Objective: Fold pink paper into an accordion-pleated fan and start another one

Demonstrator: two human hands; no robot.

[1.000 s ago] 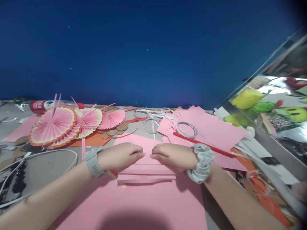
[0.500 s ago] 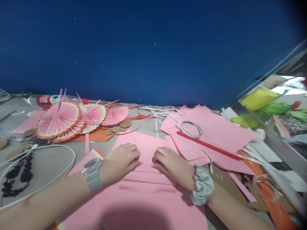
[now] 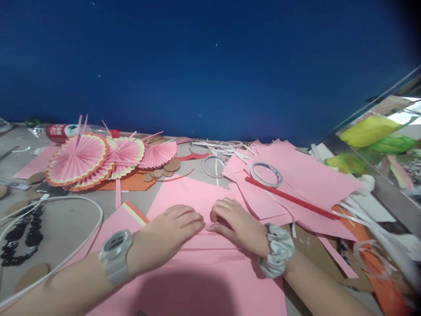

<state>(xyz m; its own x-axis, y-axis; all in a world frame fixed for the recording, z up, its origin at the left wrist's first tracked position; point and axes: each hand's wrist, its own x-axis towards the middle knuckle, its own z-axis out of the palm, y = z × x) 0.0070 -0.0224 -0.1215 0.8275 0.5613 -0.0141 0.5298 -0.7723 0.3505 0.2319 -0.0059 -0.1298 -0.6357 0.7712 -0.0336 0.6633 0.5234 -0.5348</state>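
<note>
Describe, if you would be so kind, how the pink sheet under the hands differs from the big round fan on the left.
The sheet has straight edges, while the fan is round. The sheet has a few folds running across its near part; the fan has many pleats spreading from its middle. The sheet shows plain pink, whereas the fan has a cream and orange rim. Both are mostly pink and look like paper.

Looks like a paper-craft worktable [image 3: 70, 230]; cannot tell whether in a home, classroom or workshop. Judged by clutter on a grey surface before a blue wall [image 3: 210, 70]: pleated paper fans [image 3: 77, 158] at far left, cardboard discs [image 3: 172, 165] beside them, pink sheets [image 3: 184, 191] from middle to right, tape ring [image 3: 279, 177] on top, white strips [image 3: 219, 147] far behind.
</note>
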